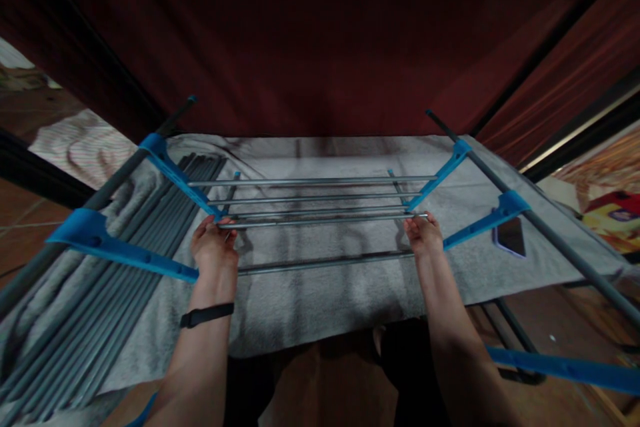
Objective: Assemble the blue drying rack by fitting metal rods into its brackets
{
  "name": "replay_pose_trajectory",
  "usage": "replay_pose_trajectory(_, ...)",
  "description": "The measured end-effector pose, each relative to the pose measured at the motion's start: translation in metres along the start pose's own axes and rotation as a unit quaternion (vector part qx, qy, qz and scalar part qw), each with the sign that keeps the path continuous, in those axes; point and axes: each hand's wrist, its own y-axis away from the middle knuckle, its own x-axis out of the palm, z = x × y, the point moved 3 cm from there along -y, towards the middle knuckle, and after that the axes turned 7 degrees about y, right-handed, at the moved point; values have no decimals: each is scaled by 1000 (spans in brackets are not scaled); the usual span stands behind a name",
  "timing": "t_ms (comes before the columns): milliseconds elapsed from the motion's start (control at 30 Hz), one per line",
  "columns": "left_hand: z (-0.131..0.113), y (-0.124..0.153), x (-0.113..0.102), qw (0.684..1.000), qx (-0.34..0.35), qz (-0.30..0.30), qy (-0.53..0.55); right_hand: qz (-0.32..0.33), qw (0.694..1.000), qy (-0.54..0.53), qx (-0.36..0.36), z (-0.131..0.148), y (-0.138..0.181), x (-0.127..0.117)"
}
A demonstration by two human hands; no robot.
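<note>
A thin grey metal rod (320, 221) stretches between my hands, one end in each. My left hand (216, 240), with a dark band on its wrist, pinches the left end near the blue plastic bracket (175, 177). At the right end, the fingers of my right hand (424, 230) are closed on the rod beside another blue bracket (485, 221). Several other rods, including a far crossbar (310, 181), run across the frame between its left and right brackets. Nearest me, a crossbar (325, 263) passes below the held rod; my hands hide its ends.
A row of loose grey tubes (120, 280) lies on the grey cloth (320, 310) at left. A phone (510, 237) rests on the cloth at right. Dark red panels (320, 47) rise behind. Another blue bracket (570, 370) is low at right, near a colourful packet (613, 223).
</note>
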Motion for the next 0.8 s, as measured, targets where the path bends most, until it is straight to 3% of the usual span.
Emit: replay_pose_trajectory(800, 0, -9, 1, 998, 8, -30, -57, -4, 1000, 0, 0, 0, -2, -2)
